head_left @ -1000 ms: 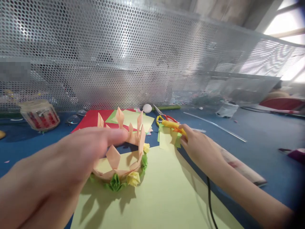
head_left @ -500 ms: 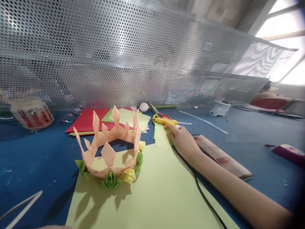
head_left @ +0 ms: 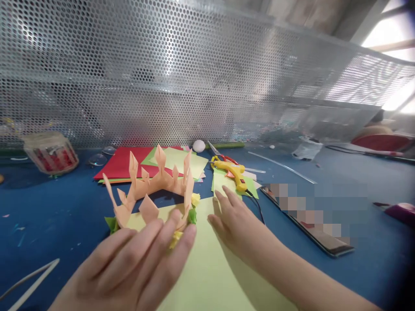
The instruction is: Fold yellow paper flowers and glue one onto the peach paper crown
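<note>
A peach paper crown (head_left: pixel 158 181) with pointed diamond tips stands on a large pale yellow-green sheet (head_left: pixel 207 259). Yellow and green folded paper pieces decorate its outer side. My left hand (head_left: pixel 136 259) reaches over the crown's near side with its fingers stretched out, hiding much of the front; whether it touches the paper I cannot tell. My right hand (head_left: pixel 231 216) is just right of the crown, above the sheet, fingers spread and holding nothing. Beyond it, a yellow glue gun (head_left: pixel 239 175) lies on small green paper pieces (head_left: pixel 222 181), its black cord trailing toward me.
Red-handled scissors (head_left: pixel 223 156) lie behind the glue gun. A stack of coloured paper (head_left: pixel 113 162), a jar with red contents (head_left: pixel 52 155) and a clear stick (head_left: pixel 282 167) are at the back. Right of my arm lies a phone (head_left: pixel 327 239). A perforated metal screen (head_left: pixel 194 86) borders the table.
My right hand has left the glue gun and drawn back toward the crown. My left hand has come up from the bottom edge to the crown's near side. The glue gun's handle is now uncovered.
</note>
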Demonstrator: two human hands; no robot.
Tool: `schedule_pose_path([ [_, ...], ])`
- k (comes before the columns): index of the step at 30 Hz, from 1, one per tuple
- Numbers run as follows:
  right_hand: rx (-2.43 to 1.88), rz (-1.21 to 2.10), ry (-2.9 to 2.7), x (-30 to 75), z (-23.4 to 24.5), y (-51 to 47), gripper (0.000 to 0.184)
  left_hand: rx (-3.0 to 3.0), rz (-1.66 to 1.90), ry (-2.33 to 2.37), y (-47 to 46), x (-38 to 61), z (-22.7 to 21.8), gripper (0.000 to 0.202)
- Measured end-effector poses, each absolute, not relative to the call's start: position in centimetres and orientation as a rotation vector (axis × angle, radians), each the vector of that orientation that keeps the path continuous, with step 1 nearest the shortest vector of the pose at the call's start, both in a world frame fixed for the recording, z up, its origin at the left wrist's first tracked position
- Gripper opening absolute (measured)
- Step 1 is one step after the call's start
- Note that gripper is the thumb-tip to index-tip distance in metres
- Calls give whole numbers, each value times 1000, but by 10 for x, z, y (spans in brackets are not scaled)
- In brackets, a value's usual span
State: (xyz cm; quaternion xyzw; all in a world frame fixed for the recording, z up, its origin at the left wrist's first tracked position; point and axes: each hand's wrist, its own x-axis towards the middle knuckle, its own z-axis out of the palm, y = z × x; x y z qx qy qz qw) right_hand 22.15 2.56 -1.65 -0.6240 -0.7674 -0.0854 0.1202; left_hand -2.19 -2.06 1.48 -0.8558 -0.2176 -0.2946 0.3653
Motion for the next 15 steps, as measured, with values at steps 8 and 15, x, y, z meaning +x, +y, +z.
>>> schedule_pose_path([
  [8,-1933,-45,-2389,200,-16,-12,66,-2291,-421,-892,-17,-16,20,49],
  [15,-1982,21,-2429,191,-9,-13,68,-2265,-327,-923,-2,-23,30,76],
])
